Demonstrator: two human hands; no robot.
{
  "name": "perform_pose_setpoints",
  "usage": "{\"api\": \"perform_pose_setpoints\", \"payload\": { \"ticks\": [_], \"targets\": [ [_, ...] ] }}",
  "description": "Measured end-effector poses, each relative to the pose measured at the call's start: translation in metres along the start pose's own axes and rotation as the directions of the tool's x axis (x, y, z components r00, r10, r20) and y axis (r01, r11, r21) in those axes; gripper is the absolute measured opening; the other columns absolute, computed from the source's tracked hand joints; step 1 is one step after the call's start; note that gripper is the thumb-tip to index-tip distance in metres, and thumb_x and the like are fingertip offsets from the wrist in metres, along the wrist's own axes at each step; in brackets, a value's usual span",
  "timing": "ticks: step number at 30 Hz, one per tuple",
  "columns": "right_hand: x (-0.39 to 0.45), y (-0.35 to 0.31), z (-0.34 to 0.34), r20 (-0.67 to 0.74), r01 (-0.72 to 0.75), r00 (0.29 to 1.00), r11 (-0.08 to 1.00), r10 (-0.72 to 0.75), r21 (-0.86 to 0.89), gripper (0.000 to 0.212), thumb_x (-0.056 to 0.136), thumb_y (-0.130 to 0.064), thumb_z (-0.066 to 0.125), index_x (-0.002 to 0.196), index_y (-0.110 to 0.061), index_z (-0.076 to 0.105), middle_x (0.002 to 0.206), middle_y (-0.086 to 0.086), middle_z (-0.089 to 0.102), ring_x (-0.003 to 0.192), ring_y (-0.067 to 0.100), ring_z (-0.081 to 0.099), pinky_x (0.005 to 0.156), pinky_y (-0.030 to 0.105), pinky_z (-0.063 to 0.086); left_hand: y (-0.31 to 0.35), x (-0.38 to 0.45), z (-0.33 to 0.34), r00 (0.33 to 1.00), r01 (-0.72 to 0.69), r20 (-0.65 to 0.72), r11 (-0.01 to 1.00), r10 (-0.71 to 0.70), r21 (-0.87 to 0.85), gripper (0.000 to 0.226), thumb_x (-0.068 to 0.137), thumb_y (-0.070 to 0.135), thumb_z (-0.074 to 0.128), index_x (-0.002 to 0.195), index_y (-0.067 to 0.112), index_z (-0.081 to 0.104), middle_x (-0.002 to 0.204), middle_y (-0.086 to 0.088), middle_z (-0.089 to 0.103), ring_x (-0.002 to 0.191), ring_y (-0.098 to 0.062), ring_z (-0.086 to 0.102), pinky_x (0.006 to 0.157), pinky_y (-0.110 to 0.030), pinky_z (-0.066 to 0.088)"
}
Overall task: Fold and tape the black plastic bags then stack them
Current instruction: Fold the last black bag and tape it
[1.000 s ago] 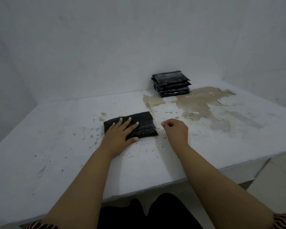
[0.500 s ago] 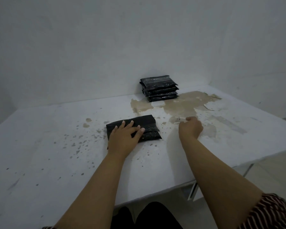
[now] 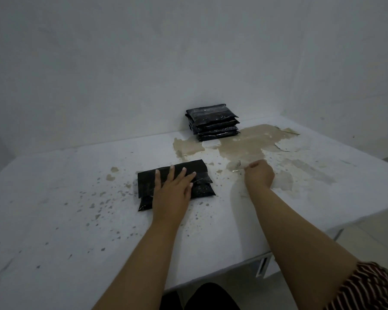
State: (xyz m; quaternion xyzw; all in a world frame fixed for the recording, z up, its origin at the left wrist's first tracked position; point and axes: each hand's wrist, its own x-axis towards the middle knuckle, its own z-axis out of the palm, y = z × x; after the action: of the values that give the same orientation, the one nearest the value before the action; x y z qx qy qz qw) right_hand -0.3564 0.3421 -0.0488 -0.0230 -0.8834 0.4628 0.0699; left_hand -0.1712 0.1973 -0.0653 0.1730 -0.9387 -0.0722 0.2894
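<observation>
You are looking at a folded black plastic bag lying flat mid-table; a stack of folded black bags is sitting against the wall.

A folded bag lies at the middle of the table, the left hand flat on it. Just to its right rests the right hand, apparently pinching a tape strip. Behind both, a stack of bags sits against the wall.

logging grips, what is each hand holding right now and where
Left hand presses flat on the top of the folded black bag, holding nothing. Right hand pinches the end of a clear tape strip.
</observation>
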Motion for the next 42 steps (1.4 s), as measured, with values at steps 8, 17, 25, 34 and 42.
{"api": "perform_pose_setpoints", "payload": {
  "ticks": [8, 17, 25, 34, 42],
  "targets": [
    [-0.002, 0.000, 0.002, 0.022, 0.013, 1.000, 0.999, -0.013, -0.029, 0.018, 0.092, -0.010, 0.056, 0.100, -0.009, 0.072, 0.108, 0.013, 0.068, 0.103, 0.028, 0.061, 0.094, 0.032, 0.047, -0.003, -0.002, 0.000, 0.993, 0.013, 0.119, 0.999, -0.007, -0.052, 0.041, 0.104, 0.044, 0.030, 0.143, 0.038, 0.043, 0.154, 0.013, 0.034, 0.147, -0.008, 0.019, 0.119, -0.029, 0.005],
    [0.002, 0.005, -0.001, 0.078, 0.012, 0.997, 1.000, -0.013, 0.013, 0.034, 0.093, -0.017, 0.059, 0.125, -0.006, 0.062, 0.128, 0.016, 0.060, 0.118, 0.030, 0.055, 0.100, 0.030, 0.041, -0.006, -0.003, 0.002, 0.986, -0.014, 0.164, 0.999, 0.008, 0.036, 0.073, 0.087, 0.062, -0.002, 0.146, 0.040, 0.035, 0.156, 0.015, 0.028, 0.148, -0.009, 0.016, 0.119, -0.032, 0.007],
    [-0.002, 0.005, 0.000, 0.046, -0.002, 0.999, 0.997, -0.002, 0.074, 0.025, 0.092, -0.013, 0.060, 0.115, -0.006, 0.068, 0.120, 0.015, 0.064, 0.110, 0.028, 0.059, 0.094, 0.028, 0.045, -0.007, -0.004, 0.002, 0.992, 0.014, 0.123, 1.000, -0.013, -0.007, 0.073, 0.086, 0.064, 0.003, 0.142, 0.040, 0.042, 0.153, 0.015, 0.034, 0.146, -0.007, 0.022, 0.118, -0.029, 0.009],
    [0.002, 0.001, -0.004, 0.092, -0.004, 0.996, 0.996, -0.004, 0.084, 0.013, 0.091, -0.011, 0.059, 0.097, -0.012, 0.071, 0.108, 0.011, 0.068, 0.102, 0.025, 0.061, 0.078, 0.024, 0.042, -0.008, -0.004, 0.003, 0.993, 0.022, 0.120, 1.000, -0.021, -0.008, 0.059, 0.093, 0.060, 0.016, 0.141, 0.040, 0.045, 0.152, 0.015, 0.036, 0.145, -0.005, 0.024, 0.116, -0.025, 0.007],
    [0.005, -0.001, -0.006, 0.101, 0.012, 0.995, 0.998, -0.019, 0.063, 0.016, 0.090, -0.013, 0.059, 0.099, -0.013, 0.072, 0.108, 0.009, 0.069, 0.098, 0.023, 0.063, 0.076, 0.023, 0.043, -0.008, -0.005, 0.004, 0.995, 0.016, 0.100, 1.000, -0.016, 0.006, 0.070, 0.087, 0.064, 0.006, 0.141, 0.040, 0.044, 0.151, 0.015, 0.038, 0.145, -0.005, 0.025, 0.116, -0.025, 0.006]
  ]
}}
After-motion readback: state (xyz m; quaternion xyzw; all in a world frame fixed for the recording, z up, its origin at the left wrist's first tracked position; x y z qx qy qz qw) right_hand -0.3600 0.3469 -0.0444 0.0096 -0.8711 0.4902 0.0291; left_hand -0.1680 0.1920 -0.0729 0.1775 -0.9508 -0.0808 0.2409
